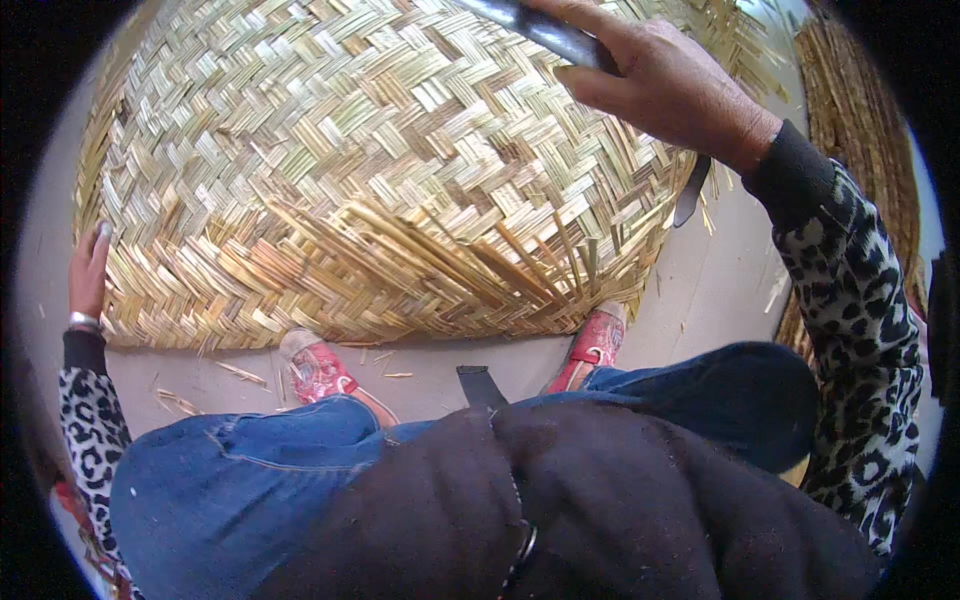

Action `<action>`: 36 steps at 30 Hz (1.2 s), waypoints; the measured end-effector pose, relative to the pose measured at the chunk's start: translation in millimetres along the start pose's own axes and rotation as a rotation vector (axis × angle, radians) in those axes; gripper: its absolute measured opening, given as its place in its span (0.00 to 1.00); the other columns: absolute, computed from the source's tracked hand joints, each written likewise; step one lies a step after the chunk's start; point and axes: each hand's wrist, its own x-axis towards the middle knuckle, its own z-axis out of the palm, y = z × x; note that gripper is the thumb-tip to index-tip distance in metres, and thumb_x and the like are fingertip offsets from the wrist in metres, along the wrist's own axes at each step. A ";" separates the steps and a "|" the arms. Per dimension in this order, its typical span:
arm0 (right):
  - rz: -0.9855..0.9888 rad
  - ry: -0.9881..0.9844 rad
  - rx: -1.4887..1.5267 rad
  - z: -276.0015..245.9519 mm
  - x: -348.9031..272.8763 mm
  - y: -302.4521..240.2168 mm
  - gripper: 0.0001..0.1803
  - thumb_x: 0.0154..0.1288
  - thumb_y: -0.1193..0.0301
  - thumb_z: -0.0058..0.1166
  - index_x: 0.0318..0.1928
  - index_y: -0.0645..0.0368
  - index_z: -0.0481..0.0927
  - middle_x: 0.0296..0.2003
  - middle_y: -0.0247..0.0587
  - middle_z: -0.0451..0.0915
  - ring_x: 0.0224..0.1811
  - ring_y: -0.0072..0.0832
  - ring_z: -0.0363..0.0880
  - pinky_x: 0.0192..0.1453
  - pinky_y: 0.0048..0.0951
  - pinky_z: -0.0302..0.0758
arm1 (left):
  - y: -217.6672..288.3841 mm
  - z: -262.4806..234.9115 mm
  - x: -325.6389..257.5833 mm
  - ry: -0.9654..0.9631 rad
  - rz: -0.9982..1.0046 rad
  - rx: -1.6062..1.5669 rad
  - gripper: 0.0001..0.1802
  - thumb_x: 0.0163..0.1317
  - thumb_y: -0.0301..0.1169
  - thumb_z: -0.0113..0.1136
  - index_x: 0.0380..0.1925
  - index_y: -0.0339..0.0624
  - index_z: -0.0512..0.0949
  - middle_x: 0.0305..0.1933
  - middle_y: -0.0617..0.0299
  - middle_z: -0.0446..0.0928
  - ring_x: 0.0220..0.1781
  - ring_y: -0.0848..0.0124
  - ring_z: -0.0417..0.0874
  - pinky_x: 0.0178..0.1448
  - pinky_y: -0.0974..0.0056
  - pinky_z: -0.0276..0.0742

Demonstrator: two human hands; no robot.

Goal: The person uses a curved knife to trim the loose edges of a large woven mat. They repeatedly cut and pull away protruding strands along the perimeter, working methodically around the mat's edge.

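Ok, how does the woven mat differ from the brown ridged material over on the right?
Colour: the woven mat is pale straw with greenish patches, while the brown ridged material is much darker.
Surface: the mat has a zigzag weave with loose strips near its lower edge; the brown material shows long ridges.
Position: the mat spreads ahead of the red shoes; the brown material is partly behind the right sleeve.
Shared: neither shows whole.
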 end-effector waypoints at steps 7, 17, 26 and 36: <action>-0.206 0.123 0.753 44.2 2.0 68.3 0.28 0.64 0.65 0.53 0.64 0.61 0.71 0.30 0.50 0.81 0.31 0.35 0.81 0.38 0.35 0.77 | 318.7 12.1 9.2 -0.686 -0.040 0.056 0.19 0.73 0.36 0.55 0.52 0.30 0.79 0.45 0.54 0.83 0.48 0.67 0.83 0.56 0.62 0.77; -0.597 0.219 1.157 49.3 69.4 0.8 0.18 0.61 0.67 0.54 0.47 0.68 0.77 0.29 0.54 0.80 0.34 0.39 0.81 0.41 0.39 0.76 | 433.1 186.1 -166.8 -1.081 0.080 0.109 0.16 0.62 0.40 0.61 0.40 0.38 0.80 0.39 0.45 0.80 0.44 0.47 0.80 0.51 0.48 0.76; -0.570 0.116 0.930 62.9 29.8 8.4 0.35 0.65 0.64 0.55 0.73 0.54 0.65 0.22 0.32 0.75 0.21 0.20 0.73 0.24 0.24 0.69 | 431.3 256.3 -189.2 -0.774 0.038 0.350 0.17 0.53 0.39 0.66 0.37 0.40 0.81 0.43 0.49 0.79 0.52 0.50 0.80 0.55 0.47 0.76; -0.245 -0.522 0.970 122.2 -122.0 31.5 0.38 0.62 0.74 0.55 0.74 0.53 0.63 0.35 0.31 0.75 0.33 0.17 0.69 0.39 0.24 0.72 | 355.9 221.2 -161.0 -0.338 -0.248 -0.614 0.18 0.63 0.36 0.67 0.48 0.36 0.81 0.36 0.56 0.85 0.29 0.71 0.83 0.34 0.66 0.78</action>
